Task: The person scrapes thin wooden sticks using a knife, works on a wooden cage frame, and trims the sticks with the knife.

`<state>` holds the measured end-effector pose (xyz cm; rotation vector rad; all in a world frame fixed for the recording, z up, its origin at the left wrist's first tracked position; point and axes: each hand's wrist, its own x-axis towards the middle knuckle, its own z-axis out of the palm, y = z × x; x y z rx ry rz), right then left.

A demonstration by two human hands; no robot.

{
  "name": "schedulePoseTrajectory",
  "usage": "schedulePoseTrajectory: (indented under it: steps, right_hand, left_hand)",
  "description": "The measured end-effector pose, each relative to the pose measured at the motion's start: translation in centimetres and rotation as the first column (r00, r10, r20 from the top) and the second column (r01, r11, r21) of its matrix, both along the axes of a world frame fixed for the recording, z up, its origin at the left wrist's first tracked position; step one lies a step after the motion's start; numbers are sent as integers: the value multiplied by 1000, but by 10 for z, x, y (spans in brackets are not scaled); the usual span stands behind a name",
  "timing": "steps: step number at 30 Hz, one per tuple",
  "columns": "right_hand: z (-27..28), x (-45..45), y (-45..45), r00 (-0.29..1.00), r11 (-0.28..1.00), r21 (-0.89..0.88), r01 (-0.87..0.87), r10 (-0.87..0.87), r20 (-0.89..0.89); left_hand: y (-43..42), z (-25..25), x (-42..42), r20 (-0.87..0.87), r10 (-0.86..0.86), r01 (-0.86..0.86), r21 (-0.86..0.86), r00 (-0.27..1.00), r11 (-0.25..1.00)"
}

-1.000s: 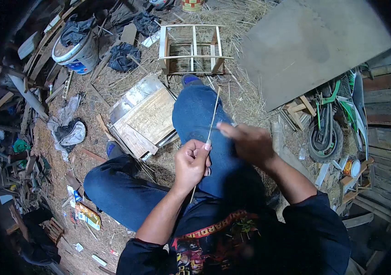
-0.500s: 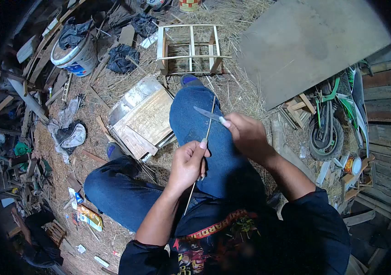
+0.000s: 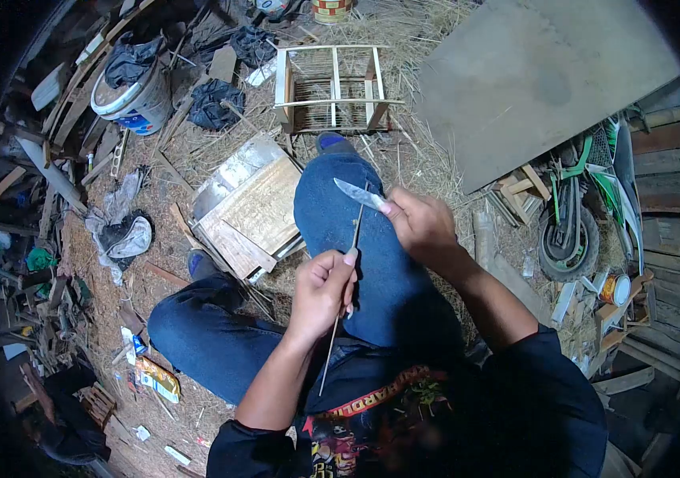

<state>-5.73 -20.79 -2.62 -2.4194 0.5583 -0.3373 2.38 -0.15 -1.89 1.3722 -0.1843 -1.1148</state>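
Note:
My left hand is closed round a thin wooden stick, which slants up over my right thigh. In my right hand is a knife, its blade pointing left and lying across the upper part of the stick. Whether the edge touches the stick I cannot tell. Below both hands is my jeans-clad right leg. Beyond my knee stands a small wooden frame with thin bars.
Boards lie on the straw-strewn floor left of my knee. A large flat panel and a small green motorbike are at the right. At the left stands a white bucket; another person sits at the lower left.
The knife has turned so its blade shows broader, and my right hand has shifted slightly. My left hand and the stick have dropped slightly, the stick standing a little steeper.

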Motion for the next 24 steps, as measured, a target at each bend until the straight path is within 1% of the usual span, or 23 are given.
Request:
schedulePoseTrajectory:
  steps: [1, 2, 4, 5, 7, 8, 10, 11, 13, 14, 16, 17, 19, 20, 22, 23, 24]
  right_hand:
    - [2, -1, 0, 1000, 999, 28, -23, 23, 14]
    - [2, -2, -1, 1000, 999, 28, -23, 23, 12]
    - [3, -3, -3, 999, 994, 102, -41, 38, 30]
    - [2, -3, -2, 999, 994, 101, -44, 41, 30]
    - [1, -3, -1, 1000, 999, 41, -18, 19, -9]
    - [3, -2, -1, 1000, 999, 41, -20, 21, -8]
    - [9, 0, -1, 989, 1000, 8, 29, -27, -142]
    - [8, 1, -2, 990, 1000, 8, 27, -25, -141]
    - [4, 3, -5, 995, 999, -47, 5, -10, -97]
    - [2, 4, -6, 995, 999, -47, 4, -9, -96]
    - [0, 6, -8, 999, 1000, -12, -14, 13, -38]
    - [-1, 7, -10, 999, 1000, -12, -12, 12, -37]
    - [-4, 9, -12, 997, 997, 33, -62, 61, 46]
    - [-4, 9, -11, 997, 997, 35, -62, 60, 46]
    - [-5, 9, -8, 1000, 999, -33, -21, 22, 17]
    - [-3, 9, -6, 1000, 999, -32, -19, 20, 15]
    - [0, 10, -5, 1000, 1000, -14, -10, 10, 5]
  left_hand:
    - [1, 5, 0, 43, 8, -9, 22, 999, 1000]
    - [1, 3, 0, 41, 8, -9, 22, 999, 1000]
    - [0, -2, 2, 40, -30, 30, 19, 999, 999]
    - [-1, -1, 3, 41, -27, 26, 18, 999, 999]
    - [-2, 0, 5, -33, -59, 60, 5, 998, 998]
    - [-4, 0, 5, -33, -57, 58, 5, 998, 998]
    - [-6, 0, 6, 18, -80, 80, 23, 997, 997]
    - [-5, -2, 5, 20, -78, 78, 23, 997, 997]
    - [-5, -8, 4, -133, -47, 37, -81, 990, 996]
    - [-5, -10, 5, -132, -46, 36, -80, 990, 996]
    - [-6, -11, 6, -173, -39, 20, -106, 984, 994]
    - [-6, -9, 7, -172, -40, 22, -106, 984, 994]
    - [-4, -3, 10, -293, -34, -6, -133, 956, 991]
    - [-2, -5, 11, -292, -34, -5, -132, 956, 991]
    - [1, -9, 10, -266, -78, 31, -177, 961, 984]
    - [1, -9, 10, -268, -79, 32, -176, 960, 984]
    - [0, -8, 9, -216, -84, 56, -133, 973, 990]
